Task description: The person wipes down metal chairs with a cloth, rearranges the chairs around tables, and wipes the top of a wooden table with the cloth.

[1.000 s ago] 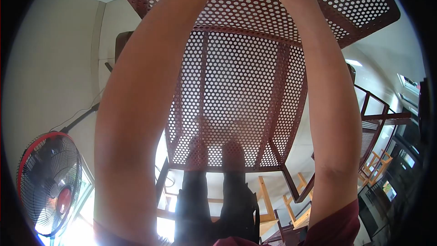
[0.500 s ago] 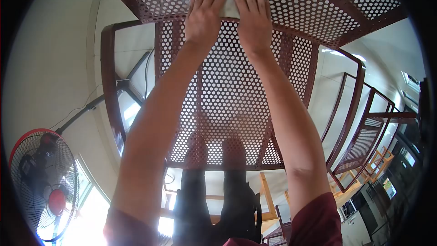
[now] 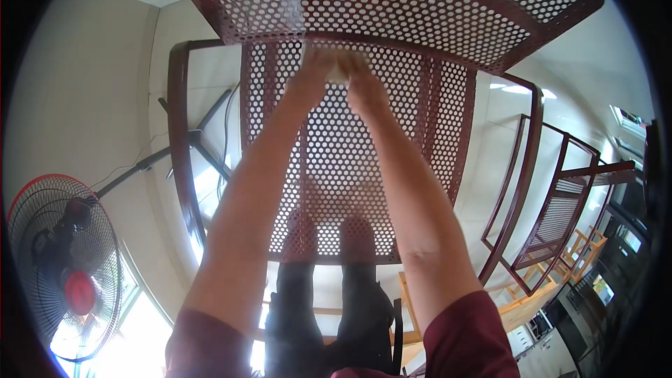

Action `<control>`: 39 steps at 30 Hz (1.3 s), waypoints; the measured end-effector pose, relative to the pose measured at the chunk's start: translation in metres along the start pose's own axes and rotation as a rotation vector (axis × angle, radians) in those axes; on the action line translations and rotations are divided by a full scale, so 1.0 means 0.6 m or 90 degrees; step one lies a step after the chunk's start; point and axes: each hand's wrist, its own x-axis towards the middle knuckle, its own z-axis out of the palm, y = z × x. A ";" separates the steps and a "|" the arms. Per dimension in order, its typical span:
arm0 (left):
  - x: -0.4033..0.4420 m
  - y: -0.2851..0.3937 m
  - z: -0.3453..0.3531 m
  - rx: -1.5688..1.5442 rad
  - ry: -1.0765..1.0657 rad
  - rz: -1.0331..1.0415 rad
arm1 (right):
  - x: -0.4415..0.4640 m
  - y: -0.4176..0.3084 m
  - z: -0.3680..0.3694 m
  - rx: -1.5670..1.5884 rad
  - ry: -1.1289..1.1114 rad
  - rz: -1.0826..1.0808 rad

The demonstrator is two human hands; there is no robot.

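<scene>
A pale cloth (image 3: 337,73) lies under both my hands at the rear of a dark red perforated metal seat (image 3: 350,140), just below the backrest (image 3: 364,7). My left hand (image 3: 311,80) bears on the cloth from the left, its fingers blurred by motion. Close beside it, my right hand (image 3: 365,87) holds the cloth's right part, fingers blurred and bent downward. Both arms reach straight forward over the seat. The hands hide much of the cloth.
Curved metal armrests stand on the left (image 3: 180,119) and right (image 3: 514,189) of the seat. A red-rimmed fan (image 3: 66,266) is at the lower left. Another dark red metal frame (image 3: 553,217) and wooden furniture (image 3: 521,311) stand to the right. My legs are at the seat's front edge.
Both hands have moved down from the backrest to the rear of the seat, bringing the cloth along. They were lying flat with fingers stretched; now they are blurred and closer together.
</scene>
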 end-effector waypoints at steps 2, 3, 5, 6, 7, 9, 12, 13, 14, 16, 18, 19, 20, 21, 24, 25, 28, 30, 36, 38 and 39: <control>-0.031 -0.052 0.080 0.253 -0.040 0.103 | -0.050 -0.030 -0.021 0.023 -0.236 0.095; -0.056 -0.074 0.118 0.164 -0.041 0.072 | -0.081 -0.033 -0.001 0.067 -0.183 0.068; -0.132 -0.074 0.133 -0.007 -0.065 0.017 | -0.147 -0.041 0.007 0.120 -0.167 0.012; -0.170 -0.059 0.117 -0.088 -0.080 -0.003 | -0.169 -0.052 0.002 0.197 -0.313 0.118; -0.196 -0.059 0.116 -0.135 -0.116 -0.001 | -0.210 -0.067 -0.008 0.267 -0.349 0.130; -0.244 -0.075 0.131 -0.103 -0.172 0.052 | -0.290 -0.098 -0.029 0.405 -0.422 0.167; -0.314 -0.101 0.165 -0.022 -0.146 0.142 | -0.349 -0.097 0.028 0.312 -0.476 0.052; -0.319 -0.107 0.156 -0.063 -0.149 0.133 | -0.341 -0.101 0.016 0.334 -0.458 0.044; -0.309 -0.108 0.137 -0.082 -0.089 0.148 | -0.327 -0.112 -0.007 0.356 -0.439 0.033; -0.288 -0.103 0.075 -0.118 0.023 0.174 | -0.233 -0.160 -0.153 0.391 -0.516 0.143; -0.249 -0.055 -0.052 -0.169 0.122 0.126 | -0.162 -0.151 -0.152 0.461 -0.180 -0.044; -0.225 -0.025 -0.120 -0.145 0.226 0.141 | -0.106 -0.149 -0.193 0.391 -0.067 -0.141; -0.199 -0.010 -0.174 -0.112 0.382 0.230 | -0.053 -0.165 -0.268 0.312 0.047 -0.208; -0.172 0.017 -0.247 -0.098 0.451 0.312 | -0.004 -0.176 -0.318 0.188 0.266 -0.276; -0.099 0.098 -0.419 0.009 0.700 0.357 | 0.104 -0.222 -0.497 0.140 0.519 -0.283; -0.082 0.111 -0.465 0.042 0.689 0.350 | 0.140 -0.227 -0.534 0.073 0.537 -0.264; 0.009 0.100 -0.497 0.179 0.699 0.307 | 0.222 -0.207 -0.524 -0.061 0.570 -0.224; 0.033 0.090 -0.482 0.233 0.723 0.296 | 0.234 -0.202 -0.499 -0.082 0.579 -0.208; 0.044 0.054 -0.405 0.220 0.758 0.320 | 0.213 -0.191 -0.419 -0.047 0.562 -0.206; 0.038 0.037 -0.363 0.181 0.719 0.312 | 0.204 -0.177 -0.373 -0.044 0.538 -0.203; 0.033 0.028 -0.340 0.186 0.692 0.289 | 0.196 -0.170 -0.344 -0.049 0.523 -0.194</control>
